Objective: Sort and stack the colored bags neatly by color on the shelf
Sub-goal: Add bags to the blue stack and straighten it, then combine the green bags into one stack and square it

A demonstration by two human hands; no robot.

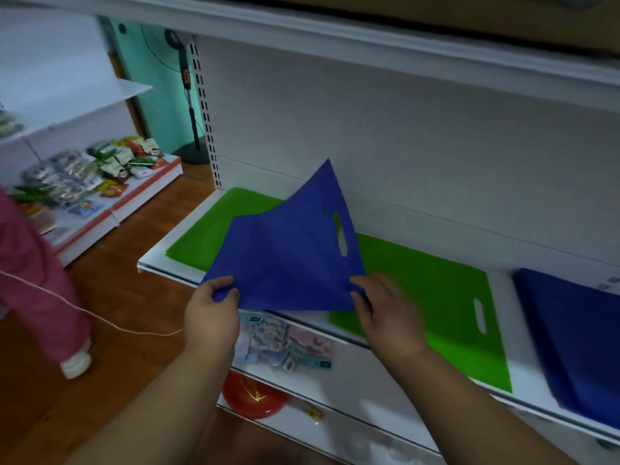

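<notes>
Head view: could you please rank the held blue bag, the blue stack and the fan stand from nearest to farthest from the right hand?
1. Held blue bag: pinched by the right hand at its corner.
2. Blue stack: on the shelf, further right.
3. Fan stand: far left, on the floor behind the shelving.

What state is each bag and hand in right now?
Held blue bag: lifted, tilted, pinched at both near corners.
Left hand: fingers pinching the bag.
Right hand: fingers pinching the bag.
Left green bag: flat on shelf.
Right green bag: flat.
Blue stack: lying flat.
</notes>
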